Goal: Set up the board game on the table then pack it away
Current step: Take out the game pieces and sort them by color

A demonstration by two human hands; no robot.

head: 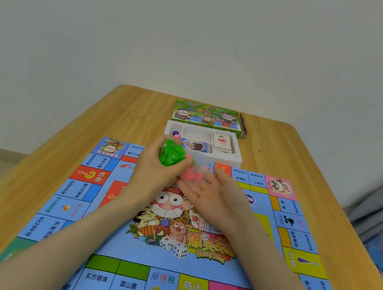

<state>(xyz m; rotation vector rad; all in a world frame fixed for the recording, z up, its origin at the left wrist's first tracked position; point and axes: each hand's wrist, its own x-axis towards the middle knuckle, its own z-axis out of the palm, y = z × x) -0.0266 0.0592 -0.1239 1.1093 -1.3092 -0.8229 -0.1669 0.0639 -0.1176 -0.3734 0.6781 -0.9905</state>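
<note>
A colourful game board (165,255) lies unfolded on the wooden table. Over its far edge, my left hand (154,174) is closed around a clear bag of green plastic pieces (170,156). My right hand (215,195) is palm up beside it, fingers apart, touching a clear bag of pink pieces (190,174) that rests at its fingertips. Behind the hands sits the white insert tray (236,158), with two card decks (221,141) and small purple and pink pawns (175,133) in it.
The green box lid (207,117) lies beyond the tray near the table's far edge. Bare wood table (308,170) shows left and right of the board. A wall stands behind, and blue and grey items lie off the table's right side.
</note>
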